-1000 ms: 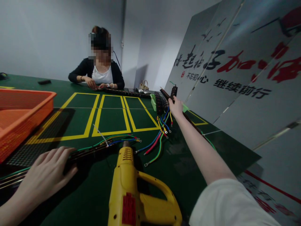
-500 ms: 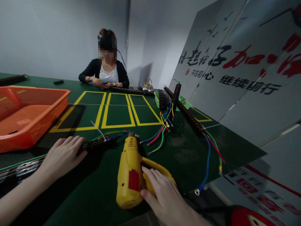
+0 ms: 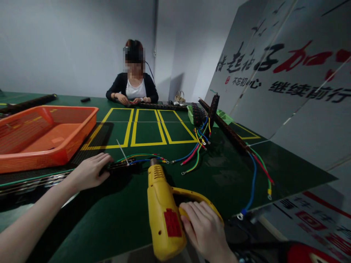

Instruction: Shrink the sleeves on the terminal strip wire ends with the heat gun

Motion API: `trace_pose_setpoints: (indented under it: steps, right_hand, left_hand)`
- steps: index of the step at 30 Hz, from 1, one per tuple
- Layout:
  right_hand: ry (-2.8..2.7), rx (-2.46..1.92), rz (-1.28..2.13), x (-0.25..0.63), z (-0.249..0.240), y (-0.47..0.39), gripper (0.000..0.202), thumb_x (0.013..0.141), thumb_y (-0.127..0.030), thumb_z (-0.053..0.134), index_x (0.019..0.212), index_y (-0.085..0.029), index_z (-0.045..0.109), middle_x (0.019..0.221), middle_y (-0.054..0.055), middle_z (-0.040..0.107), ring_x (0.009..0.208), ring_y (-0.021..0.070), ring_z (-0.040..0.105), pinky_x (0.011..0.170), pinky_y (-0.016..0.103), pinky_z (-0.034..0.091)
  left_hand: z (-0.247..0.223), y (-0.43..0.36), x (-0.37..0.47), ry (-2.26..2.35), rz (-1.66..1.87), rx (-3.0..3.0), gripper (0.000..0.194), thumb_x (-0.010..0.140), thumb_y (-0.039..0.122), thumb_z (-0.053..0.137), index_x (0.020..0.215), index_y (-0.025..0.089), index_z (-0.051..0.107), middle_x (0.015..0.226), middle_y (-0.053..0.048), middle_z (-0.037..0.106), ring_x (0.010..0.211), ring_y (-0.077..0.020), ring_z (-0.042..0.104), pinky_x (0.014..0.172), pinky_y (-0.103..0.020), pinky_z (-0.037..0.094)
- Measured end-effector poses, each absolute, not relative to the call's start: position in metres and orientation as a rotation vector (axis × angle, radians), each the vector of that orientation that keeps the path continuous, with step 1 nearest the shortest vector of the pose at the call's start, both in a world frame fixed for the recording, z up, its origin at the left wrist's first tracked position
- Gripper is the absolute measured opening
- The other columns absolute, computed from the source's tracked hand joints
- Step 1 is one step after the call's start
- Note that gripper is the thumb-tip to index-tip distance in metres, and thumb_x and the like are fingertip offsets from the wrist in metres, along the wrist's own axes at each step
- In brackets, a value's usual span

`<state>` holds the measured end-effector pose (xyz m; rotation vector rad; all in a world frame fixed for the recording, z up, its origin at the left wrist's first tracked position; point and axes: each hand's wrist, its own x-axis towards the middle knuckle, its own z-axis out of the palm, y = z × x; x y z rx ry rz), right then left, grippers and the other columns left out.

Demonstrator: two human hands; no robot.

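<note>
My right hand [image 3: 204, 226] is wrapped round the handle of a yellow heat gun [image 3: 161, 212] with a red label. The metal nozzle points away from me, close to the ring terminals on the end of a wire harness [image 3: 142, 160]. Green, blue and yellow wires run in this harness, and a white cable tie [image 3: 122, 151] sticks up from it. My left hand [image 3: 94, 171] is closed over the harness further left, its fingertips partly hidden. Whether the heat gun rests on the table or hangs just above it, I cannot tell.
An orange basket [image 3: 90, 126] stands at the left. More harnesses with ring-terminal wires [image 3: 192, 157] lie right of centre, by a green basket [image 3: 225, 116]. A long dark harness [image 3: 227, 131] reaches the right edge. Across the green table [image 3: 120, 219], a person [image 3: 134, 84] sits working.
The view has swung slightly left. My right hand has closed more fully round the handle, and the heat gun has come a little nearer to me. My left hand stays on the harness.
</note>
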<state>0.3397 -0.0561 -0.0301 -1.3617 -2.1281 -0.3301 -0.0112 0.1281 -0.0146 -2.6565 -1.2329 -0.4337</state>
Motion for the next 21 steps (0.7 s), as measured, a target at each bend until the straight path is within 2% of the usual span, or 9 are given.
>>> trace_pose_setpoints:
  steps: [7,13,18,21]
  right_hand:
    - [-2.113,-1.267,-0.316,0.323,-0.036,-0.057,0.029,0.095,-0.024,0.03,0.095,-0.018,0.058,0.08,0.001,0.066,0.071,0.0147,0.057,0.074,0.031,0.031]
    - [-2.087,-1.347,-0.239,0.304,-0.034,-0.056,0.027,0.095,-0.024,0.031,0.094,-0.02,0.058,0.081,0.0,0.066,0.073,0.0154,0.057,0.075,0.032,0.029]
    - [-1.967,-1.515,-0.147,0.306,-0.034,-0.058,0.028,0.094,-0.036,0.036,0.087,-0.022,0.059,0.078,0.0,0.064,0.074,0.0172,0.056,0.073,0.032,0.028]
    - [-1.896,-1.57,-0.148,0.308,-0.039,-0.059,0.03,0.093,-0.04,0.037,0.088,-0.021,0.06,0.077,0.001,0.062,0.075,0.0184,0.056,0.074,0.032,0.028]
  left_hand:
    - [-0.01,0.123,-0.004,-1.222,-0.381,-2.652,0.028,0.077,0.026,0.045,0.101,0.015,0.054,0.097,-0.01,0.06,0.091,-0.024,0.058,0.08,-0.035,0.047]
    - [-0.008,0.118,0.027,-1.131,-0.456,-2.662,0.043,0.077,0.027,0.047,0.12,0.02,0.048,0.125,-0.009,0.053,0.112,-0.0269,0.052,0.096,-0.044,0.041]
    - [-0.021,0.124,0.059,-1.242,-0.781,-2.745,0.024,0.081,0.028,0.048,0.103,0.02,0.052,0.125,-0.009,0.05,0.117,-0.0242,0.048,0.098,-0.04,0.044]
    - [-0.027,0.128,0.067,-1.331,-0.943,-2.706,0.02,0.084,0.031,0.048,0.101,0.022,0.053,0.12,-0.007,0.051,0.113,-0.0218,0.05,0.097,-0.038,0.046]
